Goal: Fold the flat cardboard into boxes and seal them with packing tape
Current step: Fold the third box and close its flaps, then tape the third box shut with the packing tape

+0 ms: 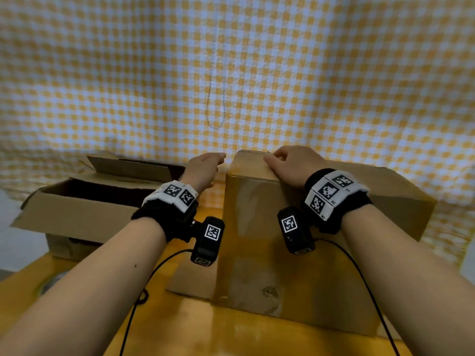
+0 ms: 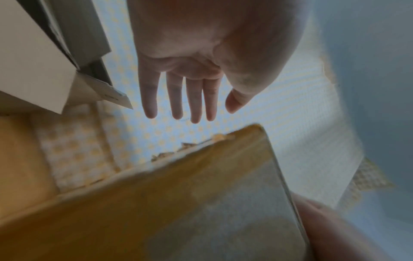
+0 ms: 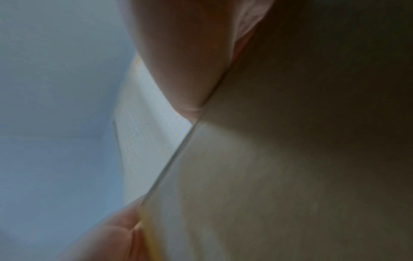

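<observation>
A closed brown cardboard box (image 1: pixel 257 240) stands upright on the wooden table (image 1: pixel 180 330), with glossy tape down its front face. My right hand (image 1: pixel 295 163) lies on its top near the far left corner, fingers bent over the cardboard. In the right wrist view the palm (image 3: pixel 185 61) presses against the box (image 3: pixel 290 159). My left hand (image 1: pixel 205 165) hovers just left of the box's top corner and touches nothing. Its fingers (image 2: pixel 176 98) are straight and spread above the box (image 2: pixel 178 203).
Two open cardboard boxes (image 1: pixel 84 209) (image 1: pixel 133 165) sit at the left, flaps up. A flat cardboard piece (image 1: pixel 192 278) lies under the box's left side. A tape roll (image 1: pixel 51 281) shows partly at the lower left. A yellow checked cloth (image 1: pixel 231 73) hangs behind. Cables (image 1: pixel 154 273) trail over the table.
</observation>
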